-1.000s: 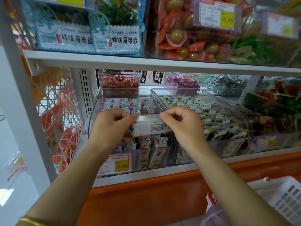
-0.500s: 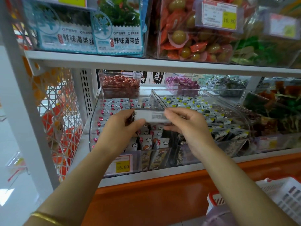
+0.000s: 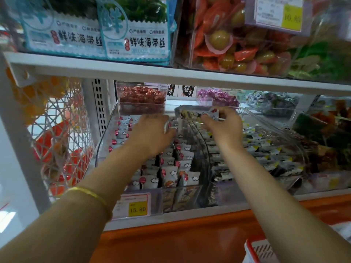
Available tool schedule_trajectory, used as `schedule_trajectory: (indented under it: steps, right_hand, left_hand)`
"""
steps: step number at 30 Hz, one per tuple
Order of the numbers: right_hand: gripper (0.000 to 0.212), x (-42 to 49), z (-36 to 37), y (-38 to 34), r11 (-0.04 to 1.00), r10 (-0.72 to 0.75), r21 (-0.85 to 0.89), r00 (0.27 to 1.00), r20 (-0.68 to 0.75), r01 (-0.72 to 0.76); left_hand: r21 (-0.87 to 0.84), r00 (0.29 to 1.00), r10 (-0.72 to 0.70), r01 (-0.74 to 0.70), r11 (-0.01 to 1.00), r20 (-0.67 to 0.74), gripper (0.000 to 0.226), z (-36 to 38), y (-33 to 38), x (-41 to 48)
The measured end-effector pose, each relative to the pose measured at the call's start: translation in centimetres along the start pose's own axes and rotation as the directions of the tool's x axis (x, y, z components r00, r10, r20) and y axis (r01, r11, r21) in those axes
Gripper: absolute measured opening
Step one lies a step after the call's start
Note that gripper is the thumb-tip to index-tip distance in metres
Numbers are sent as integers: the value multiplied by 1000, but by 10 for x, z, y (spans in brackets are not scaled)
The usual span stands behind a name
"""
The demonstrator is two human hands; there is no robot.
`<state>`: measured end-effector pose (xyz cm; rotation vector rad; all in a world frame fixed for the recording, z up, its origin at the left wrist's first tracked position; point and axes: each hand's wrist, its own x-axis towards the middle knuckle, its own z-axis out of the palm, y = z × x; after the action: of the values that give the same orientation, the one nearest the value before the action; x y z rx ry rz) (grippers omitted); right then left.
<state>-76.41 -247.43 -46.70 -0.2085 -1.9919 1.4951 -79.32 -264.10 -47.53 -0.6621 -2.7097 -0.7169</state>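
My right hand (image 3: 223, 127) reaches deep under the upper shelf and pinches a white snack pack (image 3: 199, 113) printed with clouds and a red dot. It holds the pack above the dividing wall between two clear bins. My left hand (image 3: 151, 132) is just left of it, low over the rows of matching white packets (image 3: 171, 173) in the left clear bin (image 3: 103, 147). Its fingertips are down among the packets and hidden, and a gold bangle sits on that wrist.
The white upper shelf (image 3: 133, 70) hangs close above both hands. The right clear bin (image 3: 269, 120) holds black-and-yellow packets. A 15.80 price tag (image 3: 137, 205) is on the front. A wire rack (image 3: 57, 130) stands at left, and a red-rimmed basket (image 3: 260, 249) at lower right.
Both hands have moved from the bin's front toward its back. The white pack that both hands held has travelled with them and is now in the right hand alone.
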Motion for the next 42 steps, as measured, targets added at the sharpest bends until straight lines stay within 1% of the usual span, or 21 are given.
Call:
schedule_trajectory:
  steps: [2, 4, 7, 10, 12, 15, 18, 19, 21, 23, 25, 26, 28, 29, 30, 32, 33, 35, 37, 39, 42]
  right_hand:
    - [20, 10, 4, 1, 1000, -17, 10, 999, -31, 18]
    - [21, 19, 8, 3, 999, -50, 1, 998, -27, 50]
    - [18, 31, 13, 10, 992, -119, -52, 993, 7, 119]
    - [17, 42, 17, 15, 980, -174, -96, 984, 25, 176]
    - [19, 46, 21, 16, 975, -186, -112, 982, 38, 189]
    - [15, 49, 26, 18, 970, -207, -114, 976, 63, 213]
    - [8, 52, 28, 17, 929, -283, -214, 952, 117, 303]
    - [9, 54, 29, 16, 915, -291, -245, 946, 143, 319]
    - [22, 59, 31, 14, 894, -285, -300, 939, 192, 332]
    - [28, 63, 32, 12, 867, -278, -349, 926, 257, 357]
    - [30, 67, 35, 8, 782, -288, -441, 882, 373, 441]
    - [31, 69, 38, 7, 708, -287, -504, 853, 436, 495]
    - [33, 72, 47, 7, 520, -270, -613, 796, 542, 595]
    - [32, 74, 52, 7, 431, -259, -644, 771, 582, 632]
    - [29, 75, 57, 7, 370, -239, -660, 753, 613, 654]
    - [24, 79, 64, 7, 315, -137, -673, 733, 666, 670]
    - [23, 81, 67, 7, 284, -52, -679, 718, 694, 677]
    - [27, 87, 72, 5, 199, 92, -681, 679, 728, 704]
    - [32, 90, 76, 2, 142, 154, -673, 656, 739, 725]
    - [31, 93, 81, -1, 136, 125, -666, 655, 746, 733]
    - [31, 97, 88, 1, 164, 17, -691, 698, 716, 704]
  left_hand:
    - [154, 989, 3, -26, 988, 150, 44, 10, 2, 19]
    - [241, 968, -9, -53, 969, 249, 53, 22, 2, 35]
    - [348, 944, -12, -109, 931, 329, 64, 39, -5, 55]
    - [366, 923, -61, -89, 926, 380, 65, 49, -13, 70]
    - [378, 904, -99, -73, 923, 417, 67, 52, -17, 76]
    - [396, 898, -115, -70, 916, 424, 70, 52, -18, 77]
    - [367, 914, -53, -108, 924, 403, 64, 52, -18, 71]
    - [351, 921, -34, -114, 929, 387, 62, 51, -18, 66]
    - [323, 934, 5, -129, 937, 358, 59, 48, -19, 58]
    - [302, 938, 24, -136, 944, 345, 60, 44, -18, 50]
    - [285, 940, 24, -128, 950, 341, 60, 40, -14, 43]
    - [276, 941, 22, -122, 953, 338, 57, 38, -12, 40]
    - [254, 947, 23, -110, 961, 321, 48, 33, -9, 33]
    - [246, 952, 17, -96, 965, 306, 45, 31, -9, 29]
    - [240, 959, 5, -77, 968, 285, 43, 29, -10, 26]
    - [256, 968, -34, -32, 966, 249, 44, 26, -14, 18]
    - [269, 969, -49, -18, 963, 240, 45, 25, -16, 15]
    - [286, 966, -75, 1, 958, 246, 47, 22, -19, 10]
    - [289, 962, -93, 15, 957, 258, 49, 19, -19, 8]
    - [281, 958, -107, 29, 959, 267, 50, 16, -18, 8]
    - [251, 955, -117, 46, 967, 274, 50, 13, -17, 5]
